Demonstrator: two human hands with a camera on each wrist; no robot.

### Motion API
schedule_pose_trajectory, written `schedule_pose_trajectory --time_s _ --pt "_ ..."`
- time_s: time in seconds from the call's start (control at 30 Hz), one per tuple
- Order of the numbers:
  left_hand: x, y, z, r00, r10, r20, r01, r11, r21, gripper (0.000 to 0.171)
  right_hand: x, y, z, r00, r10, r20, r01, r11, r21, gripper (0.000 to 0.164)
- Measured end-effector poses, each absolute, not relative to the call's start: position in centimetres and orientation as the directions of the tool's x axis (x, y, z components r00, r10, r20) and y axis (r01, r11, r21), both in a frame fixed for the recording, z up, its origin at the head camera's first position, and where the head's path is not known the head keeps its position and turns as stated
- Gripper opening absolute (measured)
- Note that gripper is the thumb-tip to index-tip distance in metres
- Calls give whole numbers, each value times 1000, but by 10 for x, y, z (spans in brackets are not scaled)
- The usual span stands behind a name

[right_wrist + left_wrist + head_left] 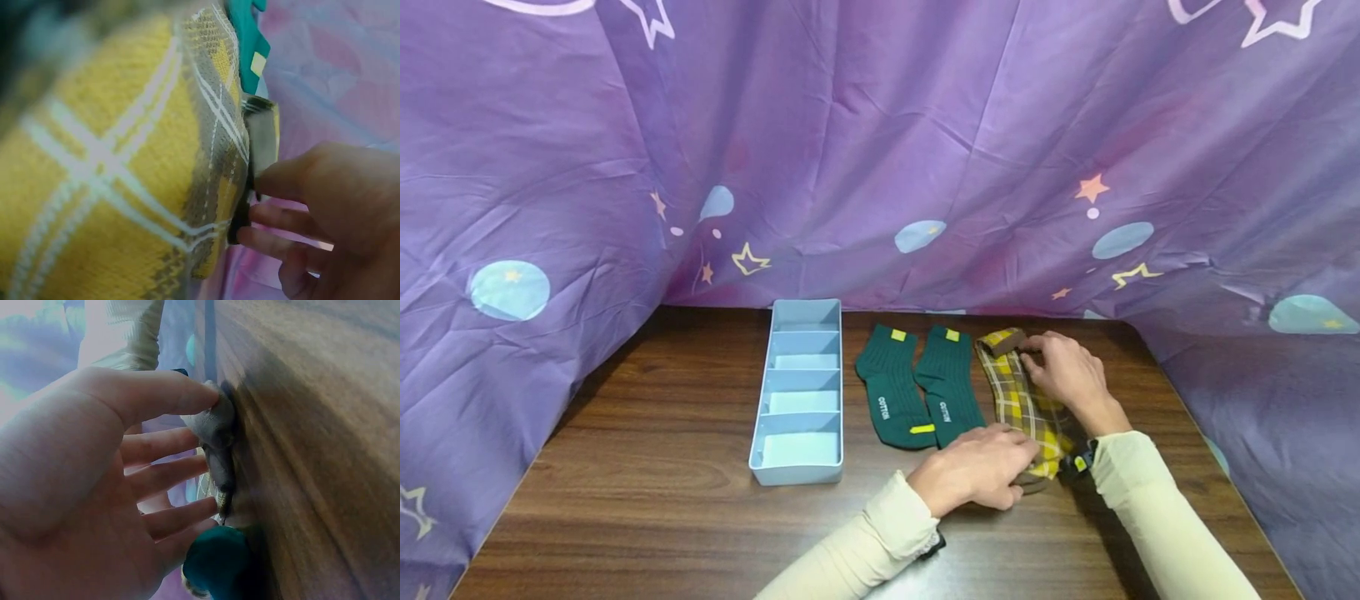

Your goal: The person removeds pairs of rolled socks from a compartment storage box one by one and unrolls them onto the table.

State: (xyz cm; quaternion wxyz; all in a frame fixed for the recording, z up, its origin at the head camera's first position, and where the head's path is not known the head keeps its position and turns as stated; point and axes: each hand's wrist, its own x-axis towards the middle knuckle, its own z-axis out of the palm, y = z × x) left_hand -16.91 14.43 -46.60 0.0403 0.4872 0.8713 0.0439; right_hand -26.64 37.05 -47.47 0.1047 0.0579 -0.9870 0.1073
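Observation:
A yellow-and-brown plaid sock (1011, 396) lies lengthwise on the table, its brown cuff (1011, 343) at the far end. My right hand (1067, 375) pinches the cuff edge between thumb and fingers, as the right wrist view shows. At the near end, my left hand (981, 467) rests over the toe with spread, fairly straight fingers, and its thumb touches the grey-brown toe (215, 419). More plaid fabric is partly hidden under my right wrist; I cannot tell whether it is a second sock. Two green socks (891, 387) lie flat to the left.
Left of the socks stands a light blue organizer box (760, 442) with several compartments. A purple curtain (880, 167) with stars surrounds the back and sides of the brown wooden table (647, 467).

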Motion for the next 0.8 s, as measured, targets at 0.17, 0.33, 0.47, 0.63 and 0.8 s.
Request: schedule_pose_trajectory --time_s 0.17,0.33,0.47,0.63,0.8 --pt "-169 144 -467 -527 850 -23 842 525 125 37 -267 371 -478 -967 -111 227 -160 965 -207 27" --pt "-170 144 -467 -528 849 -22 841 526 128 39 -267 370 -481 -971 -108 215 -155 964 -217 18" --pt "-170 145 -467 -525 851 -22 843 523 126 39 -267 370 -483 -971 -183 155 -214 952 -219 37" --pt "-173 143 -468 -499 866 -2 854 493 164 41 -268 375 -486 -950 -292 108 -311 911 -270 47" --pt "-184 140 -472 -497 862 103 858 470 208 28 -260 384 -485 -941 -294 167 -334 883 -329 50"
